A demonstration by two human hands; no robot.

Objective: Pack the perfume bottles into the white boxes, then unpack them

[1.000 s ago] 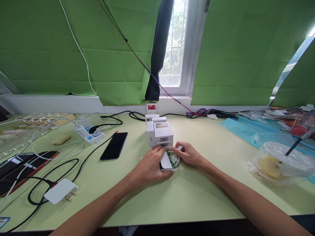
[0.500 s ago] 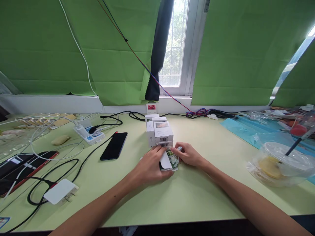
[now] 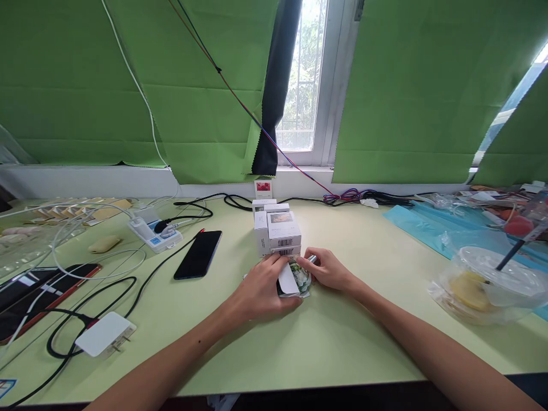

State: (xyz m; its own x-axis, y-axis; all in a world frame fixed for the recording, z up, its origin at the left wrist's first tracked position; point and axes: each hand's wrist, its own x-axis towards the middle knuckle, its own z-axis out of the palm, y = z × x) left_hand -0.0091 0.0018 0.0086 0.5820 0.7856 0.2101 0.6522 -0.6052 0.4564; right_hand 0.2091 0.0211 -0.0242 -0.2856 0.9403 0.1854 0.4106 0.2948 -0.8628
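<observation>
At the middle of the table, my left hand [image 3: 263, 288] is closed around a small white box [image 3: 288, 280] with a dark gap along its lower edge. Beside it, partly under my fingers, lies a green-and-white patterned piece [image 3: 302, 275], whose kind I cannot make out. My right hand [image 3: 329, 269] is closed on a small silvery cylindrical object [image 3: 313, 260], its thumb and fingers touching the patterned piece's right side. Just beyond both hands stand several stacked white boxes [image 3: 284, 229] with barcodes and small printed pictures.
To the left lie a black phone [image 3: 198, 255], a white power strip [image 3: 154, 234], a white charger [image 3: 106, 334] and looping cables. A lidded plastic cup [image 3: 492, 285] in a clear bag stands at right, near blue plastic sheeting [image 3: 422, 228]. Cables run along the back wall.
</observation>
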